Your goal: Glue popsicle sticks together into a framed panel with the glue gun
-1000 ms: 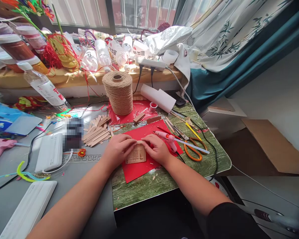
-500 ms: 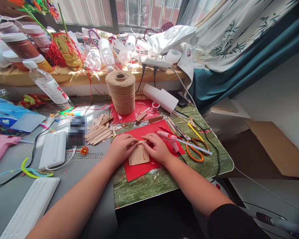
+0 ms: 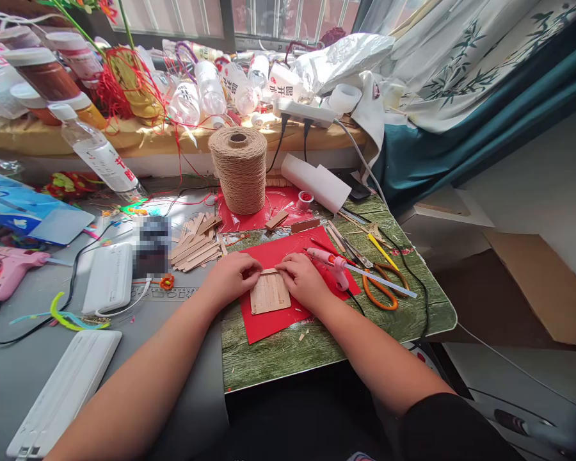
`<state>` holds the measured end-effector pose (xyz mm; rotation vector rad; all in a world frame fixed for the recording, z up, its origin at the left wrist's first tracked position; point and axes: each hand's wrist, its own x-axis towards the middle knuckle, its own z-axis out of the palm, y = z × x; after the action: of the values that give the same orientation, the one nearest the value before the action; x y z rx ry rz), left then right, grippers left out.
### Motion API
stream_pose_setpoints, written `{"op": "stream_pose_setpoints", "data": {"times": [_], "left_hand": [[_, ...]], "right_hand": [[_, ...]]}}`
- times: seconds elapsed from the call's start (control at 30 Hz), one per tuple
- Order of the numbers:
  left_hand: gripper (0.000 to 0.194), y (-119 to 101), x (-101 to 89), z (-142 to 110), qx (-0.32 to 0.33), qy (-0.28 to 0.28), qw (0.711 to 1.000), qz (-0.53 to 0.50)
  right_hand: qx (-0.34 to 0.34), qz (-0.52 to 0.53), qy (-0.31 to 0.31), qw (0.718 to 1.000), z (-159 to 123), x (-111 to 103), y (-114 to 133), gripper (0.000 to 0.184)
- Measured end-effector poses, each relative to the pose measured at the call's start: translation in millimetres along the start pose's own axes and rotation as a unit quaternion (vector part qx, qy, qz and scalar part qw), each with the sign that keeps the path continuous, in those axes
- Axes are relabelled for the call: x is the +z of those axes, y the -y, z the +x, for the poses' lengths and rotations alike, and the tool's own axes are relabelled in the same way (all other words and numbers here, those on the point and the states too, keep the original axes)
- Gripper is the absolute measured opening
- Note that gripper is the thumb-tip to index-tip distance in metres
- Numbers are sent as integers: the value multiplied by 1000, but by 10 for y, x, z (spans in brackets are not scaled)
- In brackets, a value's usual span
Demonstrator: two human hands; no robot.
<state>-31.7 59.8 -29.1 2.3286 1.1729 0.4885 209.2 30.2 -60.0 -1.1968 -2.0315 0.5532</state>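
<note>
A small square panel of wooden craft sticks (image 3: pixel 269 296) lies on a red sheet (image 3: pixel 256 330). Along its far edge runs a craft stick (image 3: pixel 270 271) set crosswise. My left hand (image 3: pixel 233 278) pinches the left end of this crosswise stick, fingers closed. At the other end, my right hand (image 3: pixel 303 280) has thumb and fingers closed on the stick. Fingers partly hide both ends. Just right of my right hand rests a pink glue gun (image 3: pixel 333 264) with a clear glue stick out of its back. Small wood scraps (image 3: pixel 303 335) lie near the panel.
Orange-handled scissors (image 3: pixel 384 288) and a yellow pen (image 3: pixel 383 251) lie at the right. Behind stand a twine spool (image 3: pixel 237 173) and a white paper roll (image 3: pixel 317 182). Loose craft sticks (image 3: pixel 196 243) are piled left. A second pink glue gun (image 3: pixel 14 269) and white power strip (image 3: pixel 64 397) lie farther left.
The fingers of both hands have shifted along the far edge, and more of the panel shows between them. The whole view has moved slightly.
</note>
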Motion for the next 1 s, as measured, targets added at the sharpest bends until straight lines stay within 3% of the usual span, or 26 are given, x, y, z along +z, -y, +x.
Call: {"op": "stream_pose_setpoints", "data": {"times": [0.3,0.43,0.6,0.83,1.0], "left_hand": [[18,-42,-7,-4,-17,13,999,-27],[24,66,-141,-36,-28,-2,999,-21],[28,247,-304,-55,-92,-8,996,-1],[26,217,-187,-22,-25,24,999,22],[23,289,-124,14,-18,27,999,11]], "right_hand": [[10,19,2,1000,15,-15,-9,20],[-5,21,-21,1000,-15,-43,2,23],[-42,7,-37,998,-50,-68,18,20],[-46,-34,-6,998,-56,-72,41,17],[-41,-53,18,998,-71,-80,83,20]]}}
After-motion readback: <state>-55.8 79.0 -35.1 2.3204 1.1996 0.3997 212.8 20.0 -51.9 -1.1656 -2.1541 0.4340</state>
